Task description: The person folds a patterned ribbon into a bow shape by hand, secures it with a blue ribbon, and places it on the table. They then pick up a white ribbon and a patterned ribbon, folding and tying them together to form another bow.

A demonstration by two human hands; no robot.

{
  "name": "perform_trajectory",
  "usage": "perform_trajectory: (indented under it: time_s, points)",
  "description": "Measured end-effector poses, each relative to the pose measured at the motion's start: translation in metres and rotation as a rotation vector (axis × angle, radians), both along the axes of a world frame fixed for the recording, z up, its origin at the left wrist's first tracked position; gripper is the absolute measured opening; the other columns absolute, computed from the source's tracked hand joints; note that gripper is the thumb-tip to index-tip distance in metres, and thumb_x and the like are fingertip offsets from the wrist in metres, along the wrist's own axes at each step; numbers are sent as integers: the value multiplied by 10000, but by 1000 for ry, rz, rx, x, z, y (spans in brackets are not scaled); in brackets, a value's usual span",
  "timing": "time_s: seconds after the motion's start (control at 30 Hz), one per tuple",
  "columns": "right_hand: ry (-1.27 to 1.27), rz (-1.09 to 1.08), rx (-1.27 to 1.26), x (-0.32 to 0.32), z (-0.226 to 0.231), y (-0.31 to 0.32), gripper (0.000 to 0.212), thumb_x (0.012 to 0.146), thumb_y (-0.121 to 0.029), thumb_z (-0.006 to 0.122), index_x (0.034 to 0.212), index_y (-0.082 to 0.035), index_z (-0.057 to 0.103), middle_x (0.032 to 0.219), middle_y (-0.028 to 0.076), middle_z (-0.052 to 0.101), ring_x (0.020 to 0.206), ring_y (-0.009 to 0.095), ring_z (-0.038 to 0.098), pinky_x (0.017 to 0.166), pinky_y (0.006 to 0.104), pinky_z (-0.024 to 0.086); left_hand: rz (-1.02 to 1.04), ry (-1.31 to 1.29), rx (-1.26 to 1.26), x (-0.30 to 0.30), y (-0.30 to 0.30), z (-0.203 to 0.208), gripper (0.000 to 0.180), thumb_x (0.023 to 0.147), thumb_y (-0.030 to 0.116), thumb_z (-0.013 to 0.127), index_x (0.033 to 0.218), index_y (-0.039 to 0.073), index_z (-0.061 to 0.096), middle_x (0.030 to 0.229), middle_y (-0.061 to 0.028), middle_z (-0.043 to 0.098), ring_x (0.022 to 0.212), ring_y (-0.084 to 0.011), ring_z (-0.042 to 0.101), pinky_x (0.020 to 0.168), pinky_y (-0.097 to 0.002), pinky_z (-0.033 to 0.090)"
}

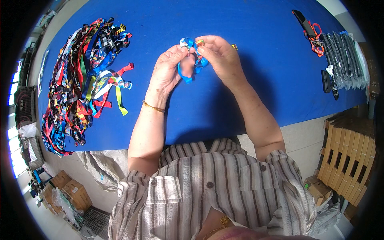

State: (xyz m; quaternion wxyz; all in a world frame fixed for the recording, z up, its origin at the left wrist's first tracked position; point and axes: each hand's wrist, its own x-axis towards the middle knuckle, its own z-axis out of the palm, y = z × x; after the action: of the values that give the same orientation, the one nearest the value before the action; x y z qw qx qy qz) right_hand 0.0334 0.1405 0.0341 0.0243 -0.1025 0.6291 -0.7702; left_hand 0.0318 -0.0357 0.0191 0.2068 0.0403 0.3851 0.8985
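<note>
Over the middle of the blue table, my left hand (pixel 167 67) and my right hand (pixel 222 60) are close together, each pinching part of a narrow blue printed ribbon strap (pixel 186 79). The strap curls in loops between and below the fingers. My left thumb and fingertips close on its upper left part. On the other side, my right thumb and forefinger hold a part with green and orange colour. A small yellow piece (pixel 235 47) shows beside my right knuckles; whether it joins the strap I cannot tell.
A large heap of multicoloured straps (pixel 82 74) covers the table's left side. At the right lie a black phone-like object (pixel 303 23), an orange-red strap (pixel 317 43), a stack of plastic-wrapped dark items (pixel 344 60) and a small black object (pixel 326 81). Cardboard boxes (pixel 76 194) stand below left.
</note>
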Motion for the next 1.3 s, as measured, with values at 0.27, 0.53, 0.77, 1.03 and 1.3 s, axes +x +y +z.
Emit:
perform_trajectory:
  time_s: [0.27, 0.53, 0.77, 1.03, 1.3]
  points:
    - [-45, -43, -29, -3, -3, 6, 170, 935, -67, 640, 1061, 12, 559, 968, 110, 692, 829, 124, 662, 727, 240, 535, 28, -33, -39, 3, 2, 7, 214, 1006, 167, 536, 1044, -34, 600, 801, -94, 652, 447, -101, 450, 439, -249, 451]
    - [-11, 25, -68, -2, -5, 1, 98, 944, -42, 622, 1023, 11, 600, 947, 84, 700, 855, 102, 659, 765, 233, 531, 59, 18, -173, 4, 7, 3, 150, 1004, 146, 532, 968, 1, 533, 735, -79, 608, 427, -88, 435, 419, -234, 430]
    - [82, 33, -47, -5, -16, -2, 100, 943, -7, 607, 1039, 19, 619, 937, 90, 709, 828, 101, 671, 747, 229, 548, 194, 112, -362, 9, 9, 3, 118, 1004, 126, 523, 1025, 35, 451, 752, -104, 622, 448, -105, 477, 411, -244, 427]
    - [35, 49, -43, -3, -6, 3, 76, 922, 13, 621, 985, 48, 597, 860, 110, 696, 725, 123, 680, 647, 242, 556, 108, 164, -440, 10, 15, 10, 214, 942, 49, 514, 1120, -7, 410, 762, -106, 631, 552, -110, 543, 509, -248, 456]
    - [18, 48, 181, -3, 1, 7, 106, 899, 12, 651, 982, 27, 587, 862, 96, 691, 738, 101, 668, 646, 224, 544, 104, 246, -476, 14, 17, 9, 143, 974, 74, 542, 1088, 45, 462, 722, -69, 593, 531, -95, 481, 492, -227, 399]
